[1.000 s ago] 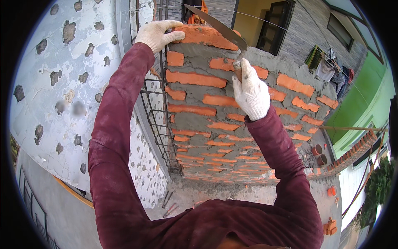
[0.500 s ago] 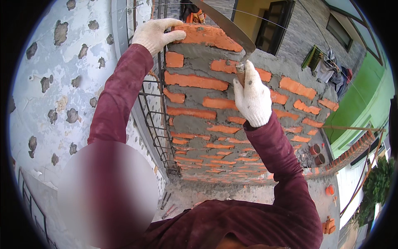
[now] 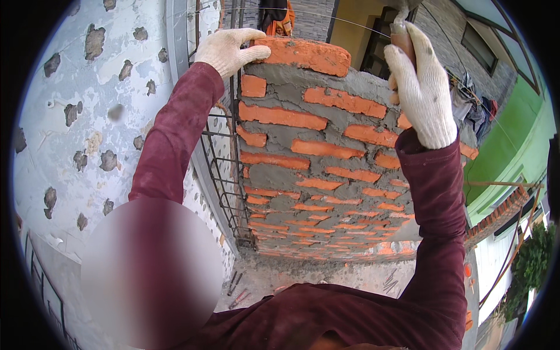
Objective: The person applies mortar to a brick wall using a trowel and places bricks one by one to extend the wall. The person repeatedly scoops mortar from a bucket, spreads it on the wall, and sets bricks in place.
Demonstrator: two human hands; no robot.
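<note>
An orange brick [image 3: 303, 55] lies at the top left of the brick wall [image 3: 318, 149], on grey mortar. My left hand [image 3: 230, 51], in a pale knit glove, grips its left end, the thumb on the near face and the fingers over the far side. My right hand [image 3: 424, 87], gloved alike, is raised at the upper right, closed round the wooden handle of a trowel [image 3: 402, 44]. The trowel's blade mostly lies beyond the top edge of the picture. A thin string line [image 3: 350, 22] runs above the brick.
At the left stands a pale wall [image 3: 111, 76] with chipped dark patches. A steel rebar cage [image 3: 219, 157] rises between it and the brickwork. Clothes [image 3: 469, 102] hang at the right, before a green wall [image 3: 507, 134]. Tools [image 3: 238, 291] lie on the floor below.
My right hand has moved up and to the right with the trowel, whose blade has left the space over the brick. My left hand has stayed on the brick.
</note>
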